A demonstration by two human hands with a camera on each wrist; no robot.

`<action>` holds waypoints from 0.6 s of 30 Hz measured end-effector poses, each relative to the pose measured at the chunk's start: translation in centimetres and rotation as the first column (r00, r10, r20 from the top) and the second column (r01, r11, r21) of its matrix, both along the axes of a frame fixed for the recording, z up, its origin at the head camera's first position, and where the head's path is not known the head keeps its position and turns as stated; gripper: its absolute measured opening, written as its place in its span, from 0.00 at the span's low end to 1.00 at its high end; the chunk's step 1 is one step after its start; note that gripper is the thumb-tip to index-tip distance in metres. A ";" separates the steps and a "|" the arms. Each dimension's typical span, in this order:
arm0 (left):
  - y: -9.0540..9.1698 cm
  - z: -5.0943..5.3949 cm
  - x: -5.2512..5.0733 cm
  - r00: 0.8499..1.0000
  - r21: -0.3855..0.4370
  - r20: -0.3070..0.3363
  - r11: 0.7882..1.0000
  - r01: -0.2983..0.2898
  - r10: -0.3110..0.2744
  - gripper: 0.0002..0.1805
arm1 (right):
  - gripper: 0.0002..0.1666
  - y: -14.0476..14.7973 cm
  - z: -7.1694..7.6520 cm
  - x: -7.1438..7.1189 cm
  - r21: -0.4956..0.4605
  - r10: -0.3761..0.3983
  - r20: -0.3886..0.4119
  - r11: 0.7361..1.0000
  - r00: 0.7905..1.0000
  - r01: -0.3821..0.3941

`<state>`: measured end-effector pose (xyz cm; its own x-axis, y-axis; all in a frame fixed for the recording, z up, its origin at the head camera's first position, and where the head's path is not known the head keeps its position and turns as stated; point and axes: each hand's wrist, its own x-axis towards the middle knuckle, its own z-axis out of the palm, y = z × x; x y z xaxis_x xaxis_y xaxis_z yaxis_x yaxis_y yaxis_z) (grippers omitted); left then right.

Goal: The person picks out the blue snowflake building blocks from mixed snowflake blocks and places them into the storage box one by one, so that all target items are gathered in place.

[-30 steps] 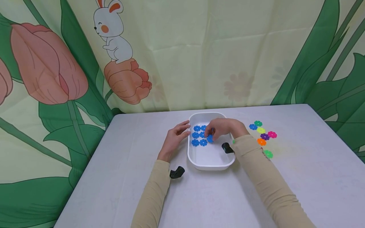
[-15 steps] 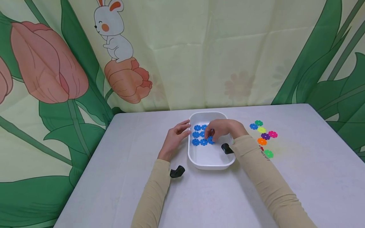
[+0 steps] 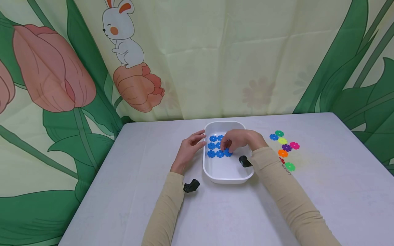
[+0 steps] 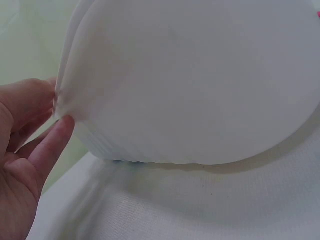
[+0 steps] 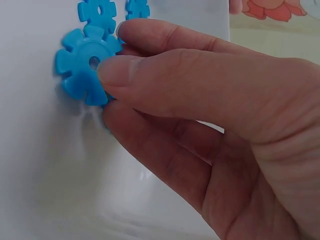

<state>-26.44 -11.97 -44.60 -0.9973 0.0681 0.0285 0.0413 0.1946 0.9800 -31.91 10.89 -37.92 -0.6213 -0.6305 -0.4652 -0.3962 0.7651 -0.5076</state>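
My right hand (image 3: 240, 139) is inside the white plastic tray (image 3: 227, 175), its thumb and fingers pinching a blue flower-shaped interlocking disc (image 5: 80, 65). That disc sits at the right end of the front row, beside another blue disc (image 3: 220, 154). More blue discs (image 3: 211, 146) are laid in rows on the tray floor, some partly covered by the hand. On the tray's left side rests my left hand (image 3: 188, 150), with relaxed fingers touching the rim. In the left wrist view the thumb (image 4: 57, 137) lies against the tray's outer wall (image 4: 190, 100).
Right of the tray, loose discs lie on the white-covered table (image 3: 332, 191): green (image 3: 279, 133), yellow (image 3: 281, 140), purple (image 3: 286, 148), pink (image 3: 294, 145), orange (image 3: 283, 153) and others. My right sleeve partly covers a red one (image 3: 281, 160). A printed curtain (image 3: 197, 61) hangs behind.
The pinched blue disc has come down slightly and now lines up with the front row. My left hand and the tray have stayed in place.
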 end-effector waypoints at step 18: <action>0.0 -0.1 0.1 1.000 -0.022 -0.014 1.000 0.001 -0.002 0.19 | 0.15 0.1 0.1 0.1 -0.005 0.018 -0.021 1.000 1.000 -0.018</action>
<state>-26.39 -11.98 -44.68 -0.9967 0.0703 0.0414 0.0557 0.2165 0.9747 -31.77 10.99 -37.85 -0.6193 -0.6444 -0.4486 -0.4208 0.7548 -0.5033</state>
